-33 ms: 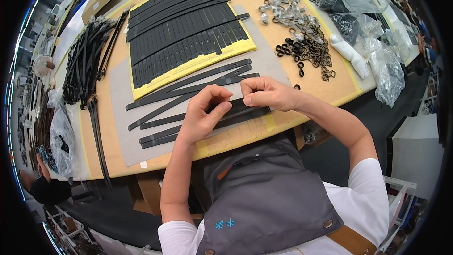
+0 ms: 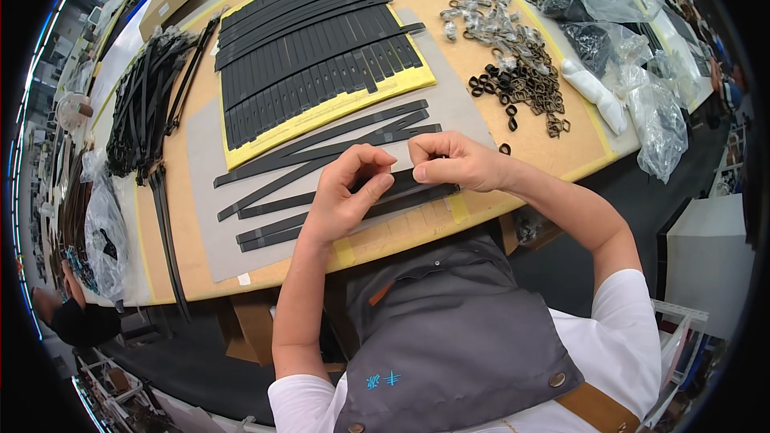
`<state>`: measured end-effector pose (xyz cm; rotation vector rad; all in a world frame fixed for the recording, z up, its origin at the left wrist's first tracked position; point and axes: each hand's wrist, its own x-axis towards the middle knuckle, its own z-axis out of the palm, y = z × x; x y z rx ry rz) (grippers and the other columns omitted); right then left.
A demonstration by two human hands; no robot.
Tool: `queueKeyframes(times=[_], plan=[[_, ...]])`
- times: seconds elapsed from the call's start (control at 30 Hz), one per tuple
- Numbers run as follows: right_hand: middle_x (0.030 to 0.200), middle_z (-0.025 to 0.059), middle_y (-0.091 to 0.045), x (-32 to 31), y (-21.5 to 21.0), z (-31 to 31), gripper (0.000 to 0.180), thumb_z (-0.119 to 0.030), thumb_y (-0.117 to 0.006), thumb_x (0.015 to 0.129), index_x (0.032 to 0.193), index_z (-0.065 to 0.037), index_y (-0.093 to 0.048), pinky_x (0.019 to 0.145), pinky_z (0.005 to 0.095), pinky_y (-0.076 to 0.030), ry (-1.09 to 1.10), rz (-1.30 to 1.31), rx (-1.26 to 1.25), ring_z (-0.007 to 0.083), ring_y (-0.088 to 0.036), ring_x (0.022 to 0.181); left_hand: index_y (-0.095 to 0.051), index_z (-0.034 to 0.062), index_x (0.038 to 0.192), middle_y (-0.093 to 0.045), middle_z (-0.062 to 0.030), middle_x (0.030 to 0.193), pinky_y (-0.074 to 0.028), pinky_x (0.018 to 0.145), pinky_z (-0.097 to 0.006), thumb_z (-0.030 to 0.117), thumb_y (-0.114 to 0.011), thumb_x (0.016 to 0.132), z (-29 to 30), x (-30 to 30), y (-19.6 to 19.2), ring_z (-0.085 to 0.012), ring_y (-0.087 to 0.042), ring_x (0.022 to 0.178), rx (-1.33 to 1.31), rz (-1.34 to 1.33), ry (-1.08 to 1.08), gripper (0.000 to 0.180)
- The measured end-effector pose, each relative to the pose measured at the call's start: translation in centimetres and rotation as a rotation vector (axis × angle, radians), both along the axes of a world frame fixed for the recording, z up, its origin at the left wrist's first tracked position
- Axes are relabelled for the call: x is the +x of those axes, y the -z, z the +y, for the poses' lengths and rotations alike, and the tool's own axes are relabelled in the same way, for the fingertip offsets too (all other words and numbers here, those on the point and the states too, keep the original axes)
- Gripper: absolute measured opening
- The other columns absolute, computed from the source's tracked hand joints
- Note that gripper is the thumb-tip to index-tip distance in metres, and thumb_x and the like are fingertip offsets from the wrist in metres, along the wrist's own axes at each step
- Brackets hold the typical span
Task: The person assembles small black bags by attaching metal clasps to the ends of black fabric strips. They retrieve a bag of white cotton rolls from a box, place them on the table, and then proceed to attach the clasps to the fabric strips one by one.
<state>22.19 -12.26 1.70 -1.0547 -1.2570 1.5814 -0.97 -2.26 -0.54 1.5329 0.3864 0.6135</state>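
Far left of the bench point(image 2: 417, 228) there's a big bundle of loose black straps point(image 2: 144, 104) w/ a couple long ones trailing down toward the front edge, those could slide off if anything drags on them imo. Next over, the grey mat point(image 2: 210, 236) has a few long black strips point(image 2: 321, 162) fanned out at angles, some crossing each other, so pulling one prob shifts the rest. Behind that is the yellow board point(image 2: 337, 110) packed w/ neat rows of strips, looks stable but it's near the work area and an elbow bump would scramble the rows. Now the action: left hand point(image 2: 345, 192) is curled w/ fingertips pinching down on the black strip point(image 2: 409, 184) lying across the near edge of the mat, right hand point(image 2: 453, 162) is pinching the same strip just beside it, fingers closed tight on it. Both grips are only fingertip, so it could slip or end up crooked if one hand lets go first, and the strip sits close to the bench edge so a drop goes to the lap/floor. Right of that, the pile of small dark rings point(image 2: 525, 84) and metal buckles point(image 2: 481, 16) is loose, one ring point(image 2: 505, 148) is already stray near the right wrist, easy to knock off. Far right the plastic bags point(image 2: 650, 112) hang over the edge, could slide.
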Motion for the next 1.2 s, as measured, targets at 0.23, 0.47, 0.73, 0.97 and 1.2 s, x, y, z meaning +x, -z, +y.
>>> queueKeyframes(times=[0.23, 0.47, 0.73, 0.97, 1.2], plan=[[0.081, -0.0024, -0.062, -1.6, -2.5, -1.1, 0.028, -0.035, -0.063, 0.107, 0.098, -0.009, -0.061, 0.059, 0.0233, -0.044, -0.096, 0.024, -0.272, 0.0056, -0.055, 0.067, -0.063, -0.0016, 0.08, -0.057, -0.0001, 0.068, -0.036, 0.057, -0.027, 0.013, -0.07, 0.093, 0.5, -1.4, -1.4, -0.008, -0.047, 0.064, 0.247, 0.124, 0.074, 0.021], [0.084, 0.0007, -0.066, -2.4, -2.8, -1.8, 0.029, -0.038, -0.06, 0.108, 0.102, -0.01, -0.062, 0.057, 0.0217, -0.045, -0.122, 0.039, -0.377, 0.0059, -0.059, 0.065, -0.062, -0.0009, 0.077, -0.053, -0.0011, 0.063, -0.034, 0.052, -0.027, 0.008, -0.07, 0.088, -0.3, -2.7, -3.3, -0.0084, -0.044, 0.057, 0.288, 0.164, 0.08, 0.016], [0.078, -0.0029, -0.059, -4.2, -0.6, -2.5, 0.022, -0.029, -0.062, 0.107, 0.093, -0.013, -0.056, 0.055, 0.0192, -0.036, -0.078, 0.289, -0.392, 0.0028, -0.046, 0.062, -0.062, -0.001, 0.076, -0.055, -0.0024, 0.062, -0.035, 0.05, -0.028, 0.008, -0.07, 0.087, -1.3, -2.7, -3.7, -0.0089, -0.046, 0.056, 0.276, 0.181, 0.112, 0.017], [0.078, -0.0032, -0.059, -4.5, -0.3, -3.0, 0.024, -0.025, -0.072, 0.103, 0.091, -0.009, -0.059, 0.059, 0.0213, -0.039, -0.007, 0.157, -0.163, 0.0027, -0.048, 0.067, -0.065, -0.0013, 0.085, -0.062, -0.0037, 0.072, -0.044, 0.059, -0.027, 0.007, -0.073, 0.09, -1.3, -2.9, -3.3, -0.0091, -0.055, 0.066, 0.305, 0.163, 0.106, 0.013], [0.083, 0.0022, -0.069, 1.3, 0.2, 1.1, 0.027, -0.028, -0.079, 0.097, 0.097, -0.002, -0.071, 0.072, 0.0284, -0.051, 0.26, -0.601, 0.086, 0.0121, -0.064, 0.08, -0.066, -0.0006, 0.102, -0.065, -0.0105, 0.09, -0.053, 0.07, -0.034, 0.002, -0.072, 0.094, 0.5, -2.1, -0.4, -0.0245, -0.065, 0.078, 0.642, 0.278, -0.17, 0.011]])
